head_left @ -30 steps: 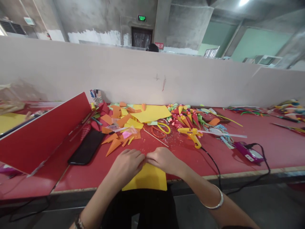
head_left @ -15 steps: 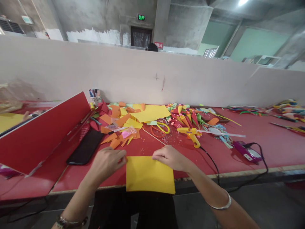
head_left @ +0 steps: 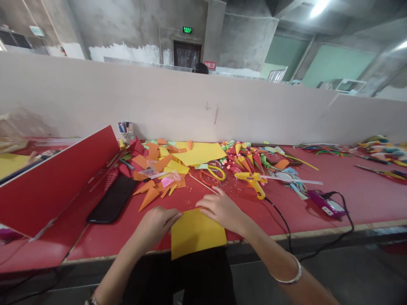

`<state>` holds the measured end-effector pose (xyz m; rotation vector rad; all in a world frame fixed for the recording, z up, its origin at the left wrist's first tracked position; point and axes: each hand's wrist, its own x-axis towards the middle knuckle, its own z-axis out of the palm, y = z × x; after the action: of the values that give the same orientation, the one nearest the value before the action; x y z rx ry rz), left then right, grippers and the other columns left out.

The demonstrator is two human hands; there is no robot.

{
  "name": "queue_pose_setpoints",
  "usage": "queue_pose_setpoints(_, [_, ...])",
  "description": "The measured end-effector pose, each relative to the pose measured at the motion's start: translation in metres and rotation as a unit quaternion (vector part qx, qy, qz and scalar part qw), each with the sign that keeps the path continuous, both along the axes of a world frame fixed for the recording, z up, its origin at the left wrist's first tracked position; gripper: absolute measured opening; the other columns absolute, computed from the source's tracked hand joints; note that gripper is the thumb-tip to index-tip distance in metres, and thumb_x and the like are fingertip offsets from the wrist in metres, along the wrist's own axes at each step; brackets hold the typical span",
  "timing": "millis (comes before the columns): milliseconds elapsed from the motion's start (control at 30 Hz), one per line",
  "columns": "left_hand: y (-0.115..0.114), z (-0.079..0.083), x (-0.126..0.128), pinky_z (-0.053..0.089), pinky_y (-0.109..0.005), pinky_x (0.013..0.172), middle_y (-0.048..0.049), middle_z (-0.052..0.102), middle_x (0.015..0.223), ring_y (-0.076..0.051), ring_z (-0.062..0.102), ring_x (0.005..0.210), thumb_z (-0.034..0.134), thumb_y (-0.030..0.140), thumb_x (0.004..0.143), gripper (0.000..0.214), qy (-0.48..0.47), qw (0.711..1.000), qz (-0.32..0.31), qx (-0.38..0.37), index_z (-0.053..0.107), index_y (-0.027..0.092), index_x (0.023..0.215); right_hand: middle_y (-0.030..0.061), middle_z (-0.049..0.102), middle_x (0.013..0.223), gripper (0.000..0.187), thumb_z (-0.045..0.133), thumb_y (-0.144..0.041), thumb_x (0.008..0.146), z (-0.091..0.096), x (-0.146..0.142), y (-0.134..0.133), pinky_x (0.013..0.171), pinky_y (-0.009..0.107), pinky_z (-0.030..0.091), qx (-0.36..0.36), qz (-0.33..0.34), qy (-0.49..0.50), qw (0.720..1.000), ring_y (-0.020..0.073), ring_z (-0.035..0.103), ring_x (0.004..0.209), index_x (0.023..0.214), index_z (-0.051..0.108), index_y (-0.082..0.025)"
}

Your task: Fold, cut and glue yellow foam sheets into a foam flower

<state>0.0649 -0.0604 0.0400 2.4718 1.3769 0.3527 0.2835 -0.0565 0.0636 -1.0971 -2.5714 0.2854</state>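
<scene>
A yellow paper sheet [head_left: 195,235] lies at the near edge of the red table [head_left: 365,203], hanging slightly over it. My left hand [head_left: 155,224] is closed in a pinch on the sheet's upper left corner. My right hand [head_left: 221,209] lies flat on the sheet's top edge with fingers stretched out, pressing it down. A silver bangle sits on my right wrist.
Behind the sheet lie orange and yellow paper scraps [head_left: 159,169], a larger yellow sheet [head_left: 200,152], yellow-handled scissors [head_left: 216,173], a yellow glue gun [head_left: 254,181] with its black cord, paper cones [head_left: 248,159] and a purple device [head_left: 326,205]. A black phone [head_left: 112,201] and red divider [head_left: 57,178] stand left.
The sheet has been turned and now lies skewed. My left hand came back to its corner, and my right hand moved from pinching the top edge to lying flat on it.
</scene>
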Motion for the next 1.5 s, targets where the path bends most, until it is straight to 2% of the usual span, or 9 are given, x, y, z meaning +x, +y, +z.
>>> queue_pose_setpoints(133, [-0.002,0.006,0.010,0.023,-0.021,0.048,-0.0004,0.052,0.048,-0.012,0.046,0.048,0.031,0.038,0.087,0.042,-0.011,1.000,0.005,-0.007,0.049,0.016,0.056,-0.0005,0.061,0.073,0.017,0.039,-0.018,0.083,-0.009,-0.021,-0.003,0.085,0.030,0.028,0.100,0.017,0.020,0.995,0.0103,0.052,0.070,0.082,0.056,-0.020])
queue_pose_setpoints(333, [-0.007,0.011,0.013,0.028,-0.019,0.049,0.0009,0.054,0.046,-0.009,0.046,0.046,0.031,0.039,0.086,0.044,-0.112,0.990,-0.006,-0.079,0.045,0.015,0.052,-0.0036,0.051,0.051,0.011,0.042,-0.015,0.072,-0.023,-0.033,0.000,0.057,0.022,0.028,0.174,0.004,0.046,0.984,0.0091,0.041,0.049,0.064,0.048,-0.019])
queue_pose_setpoints(500, [-0.003,0.011,0.001,0.029,-0.019,0.050,0.0027,0.051,0.048,-0.008,0.045,0.047,0.031,0.039,0.086,0.043,-0.137,0.986,-0.019,-0.099,0.042,0.015,0.053,-0.0046,0.050,0.050,0.010,0.042,-0.012,0.067,-0.023,-0.019,0.006,0.056,0.021,0.027,0.195,-0.003,0.054,0.979,0.0080,0.040,0.047,0.062,0.047,-0.019])
queue_pose_setpoints(733, [0.010,0.008,-0.034,0.026,-0.020,0.047,0.0043,0.043,0.048,-0.008,0.040,0.047,0.033,0.041,0.084,0.040,-0.125,0.988,0.018,-0.089,0.038,0.016,0.053,-0.0035,0.049,0.051,0.012,0.044,-0.010,0.068,-0.034,0.027,0.020,0.055,0.022,0.026,0.182,-0.097,-0.005,0.978,0.0095,0.040,0.050,0.062,0.049,-0.018])
queue_pose_setpoints(867, [0.018,0.003,-0.042,0.029,-0.020,0.047,0.0041,0.044,0.047,-0.010,0.044,0.045,0.033,0.043,0.083,0.039,-0.133,0.983,0.049,-0.118,0.041,0.017,0.055,0.0004,0.052,0.060,0.015,0.040,-0.010,0.074,-0.029,0.029,0.013,0.060,0.023,0.031,0.174,-0.154,0.033,0.972,0.0121,0.045,0.059,0.067,0.051,-0.017])
queue_pose_setpoints(967, [0.026,-0.008,-0.037,0.031,-0.020,0.046,0.0049,0.043,0.045,-0.011,0.049,0.043,0.034,0.043,0.082,0.038,-0.129,0.976,0.045,-0.169,0.043,0.017,0.056,0.0056,0.056,0.085,0.013,0.045,-0.024,0.079,-0.025,0.008,-0.003,0.074,0.026,0.036,0.112,-0.065,0.057,0.990,0.0161,0.048,0.082,0.087,0.052,-0.017])
queue_pose_setpoints(1133, [0.036,-0.027,-0.025,0.035,-0.021,0.046,0.0040,0.050,0.045,-0.013,0.053,0.041,0.035,0.043,0.080,0.035,-0.126,0.972,0.090,-0.174,0.058,0.017,0.078,0.0101,0.048,0.110,0.059,0.059,-0.057,0.063,-0.043,-0.021,-0.016,0.085,0.033,0.036,0.007,0.034,-0.016,0.999,0.0224,0.043,0.101,0.104,0.048,-0.016])
queue_pose_setpoints(1333, [0.037,-0.034,-0.029,0.040,-0.022,0.053,-0.0009,0.060,0.076,-0.012,0.056,0.054,0.042,0.039,0.077,0.037,-0.148,0.973,0.156,-0.082,0.049,0.018,0.107,0.0083,0.053,0.100,0.052,0.053,-0.060,0.067,-0.048,-0.022,-0.008,0.079,0.032,0.039,-0.007,0.053,-0.067,0.996,0.0209,0.046,0.093,0.095,0.054,-0.017])
queue_pose_setpoints(1500, [0.029,-0.031,-0.036,0.043,-0.023,0.059,-0.0018,0.058,0.085,-0.010,0.055,0.057,0.040,0.033,0.079,0.036,-0.170,0.975,0.127,-0.066,0.044,0.017,0.111,0.0074,0.055,0.095,0.039,0.049,-0.052,0.075,-0.041,-0.023,-0.011,0.072,0.030,0.038,0.015,0.049,-0.097,0.994,0.0191,0.048,0.088,0.093,0.057,-0.018])
